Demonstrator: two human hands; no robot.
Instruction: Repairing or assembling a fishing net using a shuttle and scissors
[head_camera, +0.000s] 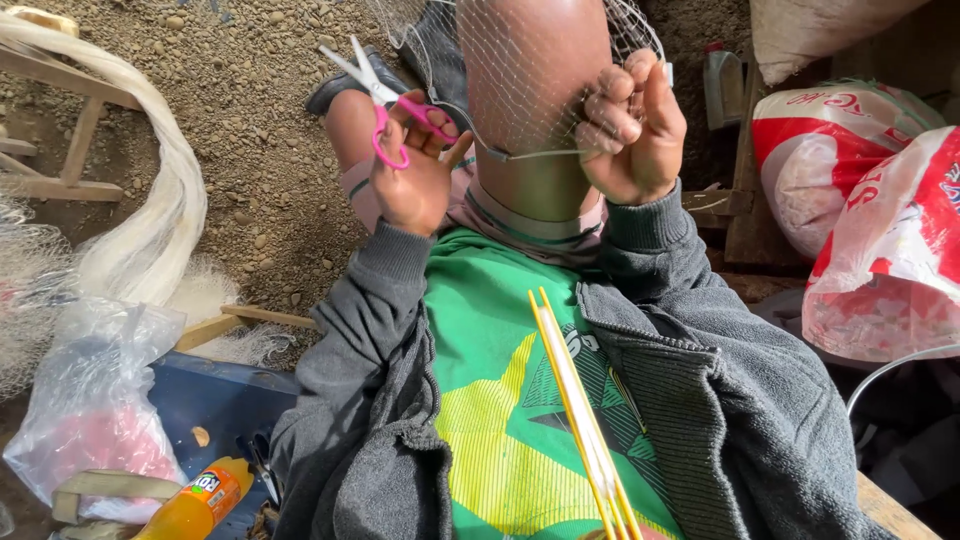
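Left hand (410, 175) grip held small pink-handled scissors (385, 100), blades open, pointing up-left. Our right hand (630, 125) pinched fine white mesh net (530, 70) just right of scissors, over knee.

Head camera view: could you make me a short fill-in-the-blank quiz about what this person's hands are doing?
1. The left hand holds scissors with ____ handles.
2. The right hand pinches fine white ____ stretched over the knee.
3. A ____ netting needle rests on the green shirt.
4. The orange bottle lies at the ____ left of the view.

Missing words: pink; netting; yellow; bottom
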